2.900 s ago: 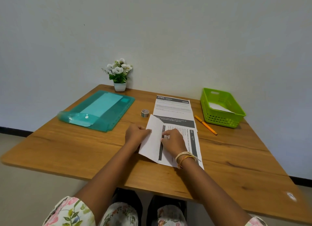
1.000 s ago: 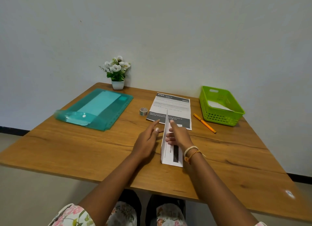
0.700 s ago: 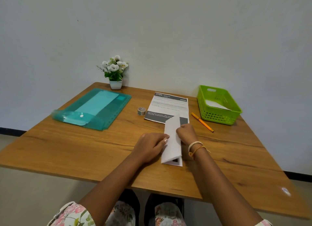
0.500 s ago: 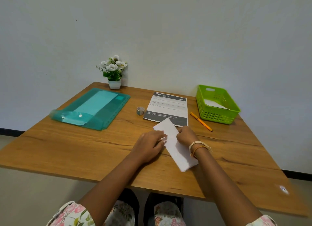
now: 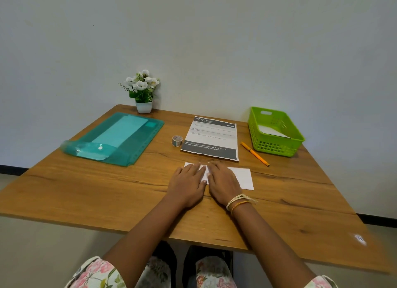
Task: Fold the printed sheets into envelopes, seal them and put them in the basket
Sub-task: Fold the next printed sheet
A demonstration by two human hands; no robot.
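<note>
At centre frame, our left hand [image 5: 188, 181] and right hand [image 5: 223, 181] lay flat, fingers straight, pressing the folded sheet [image 5: 241, 177] onto the table [image 5: 86, 191]; we judged firm outward strokes would sharpen its crease.

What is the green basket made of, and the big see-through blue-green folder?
The green basket looks like hard moulded plastic: smooth, glossy, with a grid of holes in its walls. The folder seems to be thin, soft, shiny plastic: paper shows through it, and its near end curls up.
</note>
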